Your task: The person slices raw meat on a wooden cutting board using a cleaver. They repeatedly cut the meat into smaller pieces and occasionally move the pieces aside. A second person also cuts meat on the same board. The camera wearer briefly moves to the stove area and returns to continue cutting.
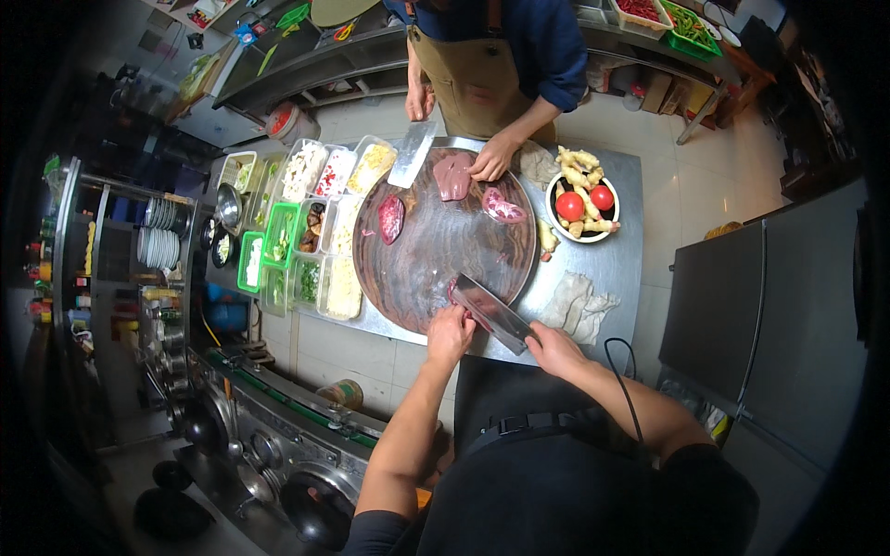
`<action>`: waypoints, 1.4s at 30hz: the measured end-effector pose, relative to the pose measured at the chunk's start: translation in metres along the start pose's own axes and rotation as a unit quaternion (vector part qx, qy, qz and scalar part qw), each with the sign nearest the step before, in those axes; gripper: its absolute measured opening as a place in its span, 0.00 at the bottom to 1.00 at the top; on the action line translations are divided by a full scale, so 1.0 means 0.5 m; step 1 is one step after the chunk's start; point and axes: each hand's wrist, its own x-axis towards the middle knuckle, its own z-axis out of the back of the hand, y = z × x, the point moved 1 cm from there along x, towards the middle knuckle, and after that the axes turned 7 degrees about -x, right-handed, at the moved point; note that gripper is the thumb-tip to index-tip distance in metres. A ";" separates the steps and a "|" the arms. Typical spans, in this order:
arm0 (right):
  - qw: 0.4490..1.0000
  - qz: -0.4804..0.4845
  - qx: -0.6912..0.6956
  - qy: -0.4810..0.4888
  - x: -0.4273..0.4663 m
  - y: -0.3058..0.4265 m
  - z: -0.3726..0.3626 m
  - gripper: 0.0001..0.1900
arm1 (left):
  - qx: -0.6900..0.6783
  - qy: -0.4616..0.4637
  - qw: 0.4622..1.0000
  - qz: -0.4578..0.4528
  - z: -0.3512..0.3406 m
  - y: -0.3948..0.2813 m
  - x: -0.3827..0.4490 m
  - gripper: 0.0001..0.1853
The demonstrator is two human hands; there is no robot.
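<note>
My right hand (pixel 556 349) grips the handle of a broad-bladed cleaver (pixel 492 314) at the near edge of a round wooden chopping board (pixel 431 271). My left hand (pixel 450 335) has its fingers curled on a small piece of dark red meat (pixel 453 288) beside the blade; hand and steel hide much of it. Farther left on the wood lies a red piece of meat (pixel 391 219). What looks like a cut kidney half (pixel 504 207), with a pale core, is at the right. Toward the far rim sits a smooth slab of liver (pixel 452 177).
Across the board, a co-worker in a tan apron (pixel 473 83) rests one hand (pixel 495 158) against the liver and holds another cleaver (pixel 412 154). Plastic tubs of cut ingredients (pixel 344 286) crowd the left side. To the right are a bowl (pixel 587 236) of ginger and tomatoes and a crumpled cloth (pixel 580 306).
</note>
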 end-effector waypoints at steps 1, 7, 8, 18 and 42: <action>1.000 -0.001 -0.003 -0.003 0.006 0.001 -0.003 0.13 | -0.002 -0.001 1.000 -0.022 -0.001 -0.009 -0.002 0.10; 0.998 0.014 0.037 -0.040 0.073 0.017 -0.038 0.15 | -0.018 -0.016 1.000 0.003 -0.002 -0.003 0.001 0.10; 0.999 0.006 0.036 -0.015 0.049 0.013 -0.027 0.15 | -0.029 -0.025 0.999 0.009 -0.006 0.008 0.000 0.10; 0.994 -0.018 0.094 -0.053 0.108 -0.033 -0.096 0.22 | -0.080 -0.039 0.996 0.028 -0.005 0.009 -0.046 0.10; 0.997 0.049 -0.047 0.035 0.074 0.034 -0.017 0.13 | -0.102 -0.047 0.992 0.054 -0.022 0.017 -0.067 0.08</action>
